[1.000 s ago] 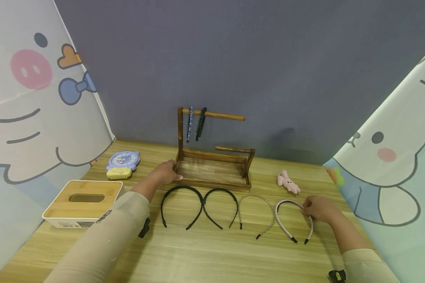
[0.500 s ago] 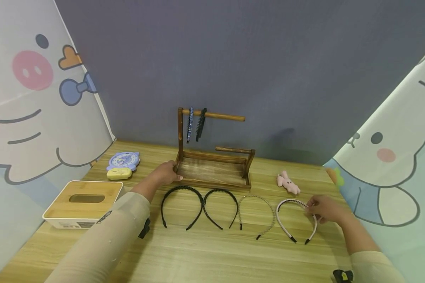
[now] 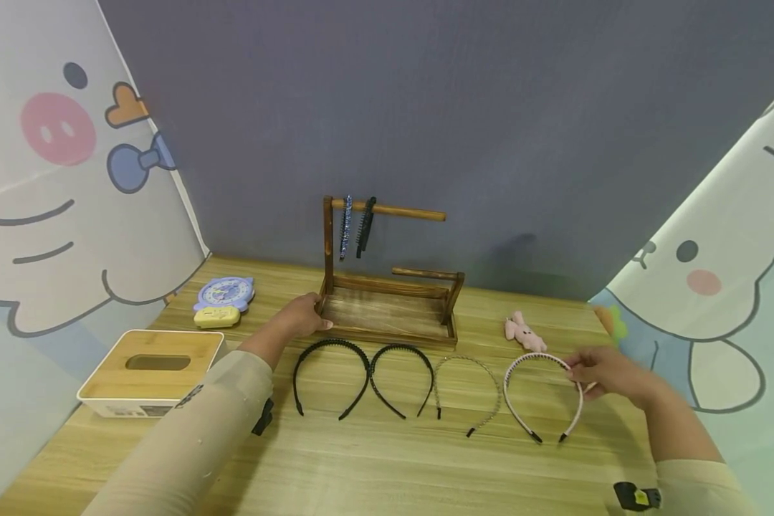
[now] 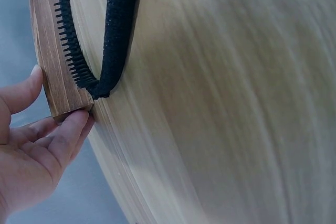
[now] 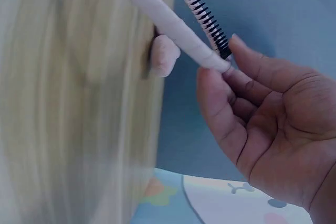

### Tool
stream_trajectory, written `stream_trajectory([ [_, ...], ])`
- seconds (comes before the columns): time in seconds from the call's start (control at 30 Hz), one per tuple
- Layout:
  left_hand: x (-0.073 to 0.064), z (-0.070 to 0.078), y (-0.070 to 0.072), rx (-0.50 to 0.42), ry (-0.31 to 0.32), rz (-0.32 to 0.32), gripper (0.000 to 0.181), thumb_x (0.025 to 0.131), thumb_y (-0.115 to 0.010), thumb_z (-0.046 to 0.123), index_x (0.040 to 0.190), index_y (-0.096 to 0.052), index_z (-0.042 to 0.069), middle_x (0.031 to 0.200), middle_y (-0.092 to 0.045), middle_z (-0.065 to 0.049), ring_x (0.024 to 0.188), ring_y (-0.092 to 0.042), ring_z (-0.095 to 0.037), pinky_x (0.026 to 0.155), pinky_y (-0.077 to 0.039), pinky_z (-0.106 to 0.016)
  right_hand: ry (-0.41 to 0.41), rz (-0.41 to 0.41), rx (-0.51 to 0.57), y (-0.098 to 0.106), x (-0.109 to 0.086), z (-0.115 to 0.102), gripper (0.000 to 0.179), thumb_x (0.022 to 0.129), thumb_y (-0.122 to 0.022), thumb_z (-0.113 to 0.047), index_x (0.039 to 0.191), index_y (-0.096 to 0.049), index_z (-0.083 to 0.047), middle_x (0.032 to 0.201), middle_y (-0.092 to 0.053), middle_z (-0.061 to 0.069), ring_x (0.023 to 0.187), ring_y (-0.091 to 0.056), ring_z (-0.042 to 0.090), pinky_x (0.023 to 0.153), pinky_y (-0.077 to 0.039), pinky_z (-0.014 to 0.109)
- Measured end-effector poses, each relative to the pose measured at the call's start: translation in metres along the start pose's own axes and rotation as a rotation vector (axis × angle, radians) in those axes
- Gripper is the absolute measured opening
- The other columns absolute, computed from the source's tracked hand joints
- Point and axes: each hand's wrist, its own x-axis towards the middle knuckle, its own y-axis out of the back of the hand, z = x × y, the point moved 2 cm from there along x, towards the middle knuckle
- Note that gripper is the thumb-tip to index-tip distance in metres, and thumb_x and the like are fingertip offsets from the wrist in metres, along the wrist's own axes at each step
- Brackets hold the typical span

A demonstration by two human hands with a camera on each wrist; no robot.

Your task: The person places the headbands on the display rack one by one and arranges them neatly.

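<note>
My left hand [image 3: 299, 315] grips the left end of a brown wooden rack [image 3: 393, 333], thumb on one side and fingers against the end in the left wrist view. A blue glittery headband [image 3: 345, 229] and a black headband [image 3: 366, 226] hang from its upper rod. My right hand [image 3: 609, 374] pinches a pale pink headband [image 5: 173, 24] with dark comb teeth between thumb and fingers, on the right side of its arc. Left of it on the table lie a thin beaded headband [image 3: 467, 357] and two black toothed headbands, a smaller one [image 3: 400, 346] and a larger one [image 3: 332, 342].
A pink plush toy [image 3: 525, 333] lies behind the pink headband. On the left stand a tissue box [image 3: 106, 376] with a wooden lid, a blue clock [image 3: 226, 291] and a yellow case [image 3: 217, 316]. A grey wall [image 3: 490, 143] closes the back.
My right hand has shifted rightward and slightly back, raising the arc of the pink headband, which now shows wider. My left hand and the rack stay put.
</note>
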Motion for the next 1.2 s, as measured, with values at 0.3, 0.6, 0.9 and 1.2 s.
stream_trajectory([
  [0.3, 0.001, -0.001, -0.001, 0.012, -0.011, 0.007, 0.075, 0.095, -0.065, 0.026, 0.152, -0.026, -0.003, 0.153, -0.032, -0.029, 0.139, -0.033, -0.047, 0.112, -0.034, -0.058, 0.056, -0.063, 0.078, -0.002, -0.008, -0.026, 0.031, 0.101, -0.055, -0.017, 0.116, -0.049, 0.009, 0.090, -0.060, 0.009, 0.076, -0.063, 0.019, 0.070, -0.060, 0.043],
  [0.6, 0.001, 0.000, 0.000, 0.008, -0.010, 0.003, 0.075, 0.096, -0.065, 0.026, 0.153, -0.025, -0.003, 0.153, -0.032, -0.029, 0.140, -0.033, -0.047, 0.112, -0.034, -0.057, 0.144, -0.039, 0.102, -0.006, -0.008, -0.049, 0.032, 0.099, -0.057, -0.014, 0.118, -0.047, 0.010, 0.095, -0.059, 0.016, 0.083, -0.067, 0.026, 0.077, -0.059, 0.045],
  [0.9, 0.000, -0.001, 0.001, -0.012, -0.016, 0.005, 0.075, 0.096, -0.065, 0.026, 0.153, -0.025, -0.003, 0.152, -0.034, -0.029, 0.139, -0.034, -0.047, 0.111, -0.035, -0.058, 0.258, 0.013, 0.101, -0.015, -0.003, -0.077, 0.033, 0.100, -0.056, -0.011, 0.119, -0.044, 0.012, 0.098, -0.059, 0.014, 0.086, -0.066, 0.028, 0.081, -0.059, 0.040],
  [1.2, -0.001, 0.000, 0.001, 0.000, -0.025, 0.009, 0.076, 0.096, -0.065, 0.026, 0.152, -0.025, -0.005, 0.153, -0.032, -0.029, 0.140, -0.032, -0.047, 0.113, -0.032, -0.057, 0.385, 0.201, 0.117, -0.021, 0.005, -0.101, 0.026, 0.099, -0.057, -0.008, 0.115, -0.047, 0.010, 0.094, -0.065, 0.008, 0.084, -0.068, 0.022, 0.075, -0.060, 0.035],
])
